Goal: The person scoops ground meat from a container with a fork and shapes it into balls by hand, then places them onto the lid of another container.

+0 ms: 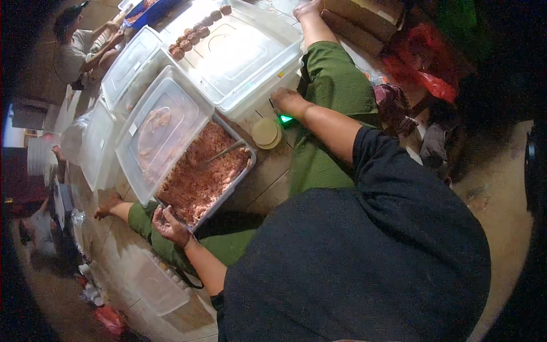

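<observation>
A grey tub (215, 212) stands in front of me, full of reddish-brown shredded filling (199, 165) with paler pieces along the near side. A thin utensil handle (227, 151) sticks up from the filling. A translucent lid (165, 122) covers its far left part. My left hand (170, 226) is at the tub's near left corner, fingers loosely bent and apart, with nothing visible in them. My right hand (289, 104) is closed beside the large clear bin, next to a small green-lit display (285, 119); what its fingers hold is hidden. Pale round discs (266, 134) lie just below it.
A row of brown balls (192, 39) sits on the lid of the large clear bin (259, 85). More translucent containers (128, 71) stand left. My legs flank the tub. Another person (80, 51) works at a blue tub (142, 12). A red plastic bag (424, 62) lies right.
</observation>
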Demonstrator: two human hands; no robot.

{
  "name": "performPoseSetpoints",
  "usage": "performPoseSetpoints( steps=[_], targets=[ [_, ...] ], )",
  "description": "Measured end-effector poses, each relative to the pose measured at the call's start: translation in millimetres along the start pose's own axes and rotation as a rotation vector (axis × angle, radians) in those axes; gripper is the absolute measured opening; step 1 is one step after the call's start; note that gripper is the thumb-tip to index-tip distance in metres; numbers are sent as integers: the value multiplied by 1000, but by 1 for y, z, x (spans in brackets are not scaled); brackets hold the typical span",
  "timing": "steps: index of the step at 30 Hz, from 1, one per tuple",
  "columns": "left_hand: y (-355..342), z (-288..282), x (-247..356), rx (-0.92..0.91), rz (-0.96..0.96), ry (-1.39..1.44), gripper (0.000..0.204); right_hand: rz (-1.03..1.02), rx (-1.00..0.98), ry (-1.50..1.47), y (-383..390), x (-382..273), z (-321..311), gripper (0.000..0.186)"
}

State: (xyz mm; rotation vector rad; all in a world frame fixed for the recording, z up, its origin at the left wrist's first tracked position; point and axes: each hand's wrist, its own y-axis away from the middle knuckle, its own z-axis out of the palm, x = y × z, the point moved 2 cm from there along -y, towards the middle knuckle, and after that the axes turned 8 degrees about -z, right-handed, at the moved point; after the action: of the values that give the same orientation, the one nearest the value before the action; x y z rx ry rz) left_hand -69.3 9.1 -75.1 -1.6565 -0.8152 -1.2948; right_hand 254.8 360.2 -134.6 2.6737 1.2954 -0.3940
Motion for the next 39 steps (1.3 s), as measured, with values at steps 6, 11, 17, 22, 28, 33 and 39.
performPoseSetpoints(
  steps=[6,11,17,22,28,33,39],
  targets=[
    [2,1,0,18,-37,46,17,258,-93,-30,9,29,-29,57],
    [-4,-8,-14,-23,56,-65,20,452,108,-268,7,68,-19,47],
    [-2,3,-6,23,17,4,26,414,-14,-243,3,68,-15,44],
    [2,0,2,30,-65,-51,24,263,-144,-206,4,35,-29,53],
    [13,20,24,-13,111,-30,27,206,-127,-599,-1,16,-7,52],
    [42,60,49,-334,122,73,33,194,-90,-297,0,-11,-17,35],
    [86,89,60,-925,-373,350,78,-38,-127,-462,40,-105,-97,21]
  ],
)
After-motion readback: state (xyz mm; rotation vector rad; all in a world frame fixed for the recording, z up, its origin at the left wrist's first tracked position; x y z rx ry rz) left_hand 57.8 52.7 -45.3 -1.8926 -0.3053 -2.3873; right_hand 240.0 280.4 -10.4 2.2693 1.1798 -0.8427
